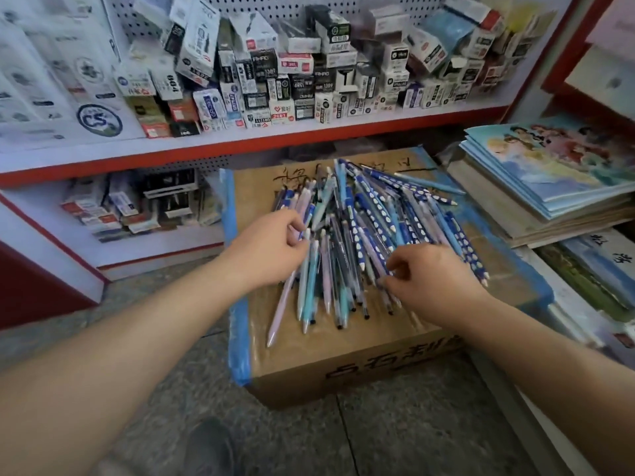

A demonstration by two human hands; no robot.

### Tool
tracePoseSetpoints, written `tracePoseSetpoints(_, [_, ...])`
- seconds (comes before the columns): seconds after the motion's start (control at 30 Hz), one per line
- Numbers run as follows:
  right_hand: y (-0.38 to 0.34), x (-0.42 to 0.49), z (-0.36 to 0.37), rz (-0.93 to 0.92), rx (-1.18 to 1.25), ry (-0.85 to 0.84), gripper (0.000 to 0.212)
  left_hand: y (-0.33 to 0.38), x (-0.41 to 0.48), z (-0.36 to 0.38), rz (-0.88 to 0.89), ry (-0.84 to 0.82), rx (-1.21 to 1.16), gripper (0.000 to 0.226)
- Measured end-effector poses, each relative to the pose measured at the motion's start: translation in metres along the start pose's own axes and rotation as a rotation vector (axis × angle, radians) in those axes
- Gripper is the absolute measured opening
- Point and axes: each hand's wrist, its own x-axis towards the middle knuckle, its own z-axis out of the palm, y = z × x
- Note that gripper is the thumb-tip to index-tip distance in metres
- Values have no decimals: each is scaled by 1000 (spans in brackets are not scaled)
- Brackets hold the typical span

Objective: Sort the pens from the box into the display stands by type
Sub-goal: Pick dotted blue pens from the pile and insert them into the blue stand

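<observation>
A loose pile of pens (pixel 364 231) lies on top of a closed cardboard box (pixel 343 365) taped in blue. The pens are dark blue with white dots, light blue, teal and pale pink. My left hand (pixel 271 245) sits at the pile's left edge, fingers curled and pinching a pale pink pen near its top. My right hand (pixel 429 273) is at the pile's lower right, with fingertips curled around a dotted blue pen. No display stand shows.
A red-edged shelf (pixel 240 139) behind the box is crammed with small stationery boxes. A lower shelf at left holds more boxes. Stacked books (pixel 549 187) lie to the right. Grey floor and a dark shoe (pixel 209 444) are below.
</observation>
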Motion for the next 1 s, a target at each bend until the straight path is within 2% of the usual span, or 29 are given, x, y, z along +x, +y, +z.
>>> tracePoseSetpoints(0.2, [-6, 15, 10, 168, -59, -31, 34, -5, -16, 4, 49, -66, -186, 15])
tracePoseSetpoints(0.4, [-4, 15, 13, 184, 11, -69, 21, 4, -12, 15, 57, -106, -203, 14])
tracePoseSetpoints(0.6, [5, 10, 7, 172, 126, -4, 13, 16, -8, 23, 49, -138, -189, 13])
tracePoseSetpoints(0.67, [1, 5, -2, 134, 267, 24, 11, 23, -7, 26, -3, -169, -317, 17])
tracePoseSetpoints(0.73, [-7, -3, -9, 44, 430, 23, 9, 32, -8, 28, -102, -237, -586, 22])
tracePoseSetpoints(0.87, [-16, -18, -17, -74, 561, -94, 7, 46, -11, 33, -247, -364, -1005, 24])
tracePoseSetpoints(0.93, [-3, -13, -20, -14, 526, -67, 15, 47, -11, 36, -284, -392, -1071, 23])
tracePoseSetpoints(1.0, [25, 1, -25, 159, 320, 100, 20, 46, -9, 37, -303, -399, -1055, 18])
